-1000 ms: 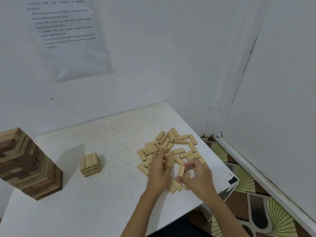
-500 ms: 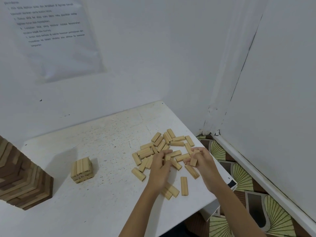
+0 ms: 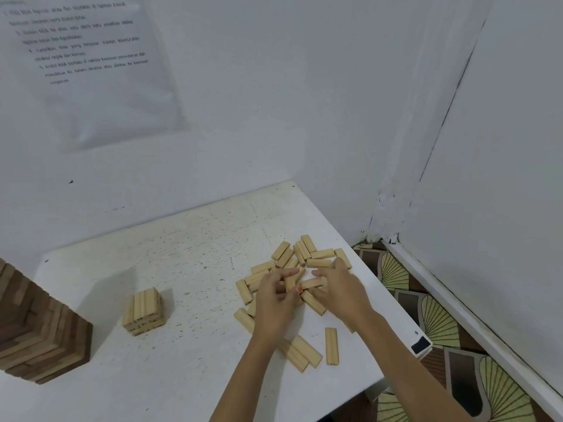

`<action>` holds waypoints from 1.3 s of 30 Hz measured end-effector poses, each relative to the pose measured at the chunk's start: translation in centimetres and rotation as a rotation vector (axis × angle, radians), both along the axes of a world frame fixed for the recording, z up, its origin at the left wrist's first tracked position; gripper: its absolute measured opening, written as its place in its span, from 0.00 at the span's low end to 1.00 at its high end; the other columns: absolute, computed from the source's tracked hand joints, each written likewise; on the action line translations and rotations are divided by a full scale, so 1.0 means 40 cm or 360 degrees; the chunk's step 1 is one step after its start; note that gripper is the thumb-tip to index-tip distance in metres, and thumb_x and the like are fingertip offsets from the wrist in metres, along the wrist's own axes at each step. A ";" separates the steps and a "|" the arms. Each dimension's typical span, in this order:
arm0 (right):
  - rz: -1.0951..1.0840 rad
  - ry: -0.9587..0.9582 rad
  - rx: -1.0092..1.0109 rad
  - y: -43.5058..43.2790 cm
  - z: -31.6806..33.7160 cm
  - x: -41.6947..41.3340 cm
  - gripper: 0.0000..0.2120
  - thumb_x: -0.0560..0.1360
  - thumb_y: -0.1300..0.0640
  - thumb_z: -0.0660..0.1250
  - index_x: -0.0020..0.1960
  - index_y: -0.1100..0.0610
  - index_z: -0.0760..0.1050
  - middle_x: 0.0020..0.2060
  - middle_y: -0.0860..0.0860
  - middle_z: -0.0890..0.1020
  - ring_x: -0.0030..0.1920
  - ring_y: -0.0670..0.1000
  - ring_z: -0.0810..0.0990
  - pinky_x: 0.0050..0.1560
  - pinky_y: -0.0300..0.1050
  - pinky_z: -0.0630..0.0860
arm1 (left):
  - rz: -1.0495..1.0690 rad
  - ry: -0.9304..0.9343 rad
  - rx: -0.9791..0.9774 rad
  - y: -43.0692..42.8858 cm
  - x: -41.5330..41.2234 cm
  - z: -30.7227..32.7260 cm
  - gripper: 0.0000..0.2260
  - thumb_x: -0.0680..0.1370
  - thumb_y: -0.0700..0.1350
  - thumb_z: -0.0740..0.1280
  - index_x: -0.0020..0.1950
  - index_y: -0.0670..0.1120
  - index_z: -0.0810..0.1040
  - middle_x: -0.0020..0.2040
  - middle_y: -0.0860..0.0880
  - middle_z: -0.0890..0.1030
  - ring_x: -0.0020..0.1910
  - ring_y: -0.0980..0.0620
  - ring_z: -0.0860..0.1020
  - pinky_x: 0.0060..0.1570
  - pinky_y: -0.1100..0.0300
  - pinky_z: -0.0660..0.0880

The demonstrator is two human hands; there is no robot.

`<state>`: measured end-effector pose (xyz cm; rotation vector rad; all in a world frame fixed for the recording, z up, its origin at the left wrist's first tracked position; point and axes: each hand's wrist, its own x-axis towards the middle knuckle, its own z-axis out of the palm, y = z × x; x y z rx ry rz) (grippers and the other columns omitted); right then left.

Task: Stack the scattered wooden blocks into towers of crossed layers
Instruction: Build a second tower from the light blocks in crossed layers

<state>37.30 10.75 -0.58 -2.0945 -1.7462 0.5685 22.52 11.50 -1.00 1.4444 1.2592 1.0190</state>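
Wooden blocks mostly lie loose in a heap at the right end of the table. There my left hand pinches a block and my right hand curls round a second block just beside it. One short pale tower stands well apart to the left, and a tall dark tower is at the edge. I judge most of the stacking remains.

The wooden blocks lie scattered on the right part of the tabletop, near its right edge. Both hands are in the heap, the left hand beside the right hand, with one block between the left hand's fingers and thumb. Three blocks lie apart towards the front edge. Left of the heap stands a small tower; a large tower stands at the far left. A printed sheet hangs on the wall behind.
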 end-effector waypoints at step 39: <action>0.0316 0.1121 0.0176 -0.051 -0.022 -0.416 0.08 0.74 0.62 0.71 0.45 0.49 0.77 0.37 0.60 0.82 0.37 0.49 0.78 0.40 0.43 0.74 | 0.0438 0.0081 -0.0034 -0.146 -0.402 0.003 0.18 0.78 0.30 0.60 0.59 0.48 0.79 0.57 0.53 0.80 0.53 0.56 0.78 0.50 0.69 0.73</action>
